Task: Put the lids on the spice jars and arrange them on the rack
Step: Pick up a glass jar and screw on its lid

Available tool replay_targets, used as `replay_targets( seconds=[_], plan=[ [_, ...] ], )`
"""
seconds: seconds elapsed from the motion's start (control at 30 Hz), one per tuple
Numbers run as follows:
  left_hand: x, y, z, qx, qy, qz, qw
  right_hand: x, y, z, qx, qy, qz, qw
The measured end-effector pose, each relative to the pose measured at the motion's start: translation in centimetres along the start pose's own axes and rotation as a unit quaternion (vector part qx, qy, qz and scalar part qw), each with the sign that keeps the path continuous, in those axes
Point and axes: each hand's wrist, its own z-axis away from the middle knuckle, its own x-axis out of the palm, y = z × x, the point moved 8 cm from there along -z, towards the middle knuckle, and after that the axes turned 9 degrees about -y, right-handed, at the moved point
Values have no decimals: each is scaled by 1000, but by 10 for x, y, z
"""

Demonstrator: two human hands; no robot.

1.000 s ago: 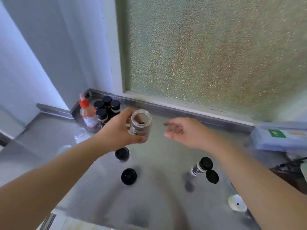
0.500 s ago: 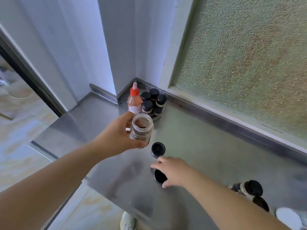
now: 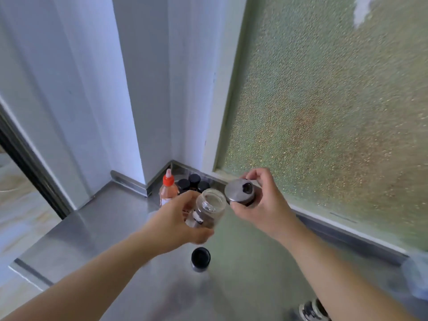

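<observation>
We've got a stainless steel counter [image 3: 97,230] here, running into the corner under the frosted window. Tucked right into that corner sits a squeeze bottle with an orange cap [image 3: 168,189], and just beside it a little cluster of black-capped jars [image 3: 193,183]; can't tell if they're on a rack or straight on the steel. Out in the open part of the counter stands one more black-lidded jar [image 3: 200,259], upright, well apart from the corner bunch. Down at the bottom edge there's another jar [image 3: 311,310], blurry.
</observation>
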Motion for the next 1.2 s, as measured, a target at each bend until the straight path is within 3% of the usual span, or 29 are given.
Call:
replay_targets(
  seconds=[0.13, 0.3, 0.43, 0.57, 0.73, 0.9, 1.1, 1.2],
  plan=[
    [7, 52, -8, 57, -24, 52, 997, -31, -67, 11, -65, -50, -73, 994],
    [16, 103, -4, 119, -45, 74, 989, -55, -85, 31, -37, -65, 28, 997],
    [9, 126, 3, 152, 21, -37, 987, -72, -98, 46, -12, -96, 98, 990],
    [10, 149, 14, 184, 50, -119, 974, -83, -115, 53, 10, -101, 238, 966],
    [16, 155, 22, 203, 39, -150, 967, -79, -121, 60, 29, -103, 317, 942],
    [17, 151, 30, 207, 59, -120, 969, -79, -117, 61, 35, -90, 272, 957],
    [7, 160, 38, 204, 52, -124, 970, -78, -114, 64, 4, -125, 165, 978],
    [7, 163, 43, 213, 48, -130, 967, -75, -116, 66, 2, -129, 183, 974]
  ],
)
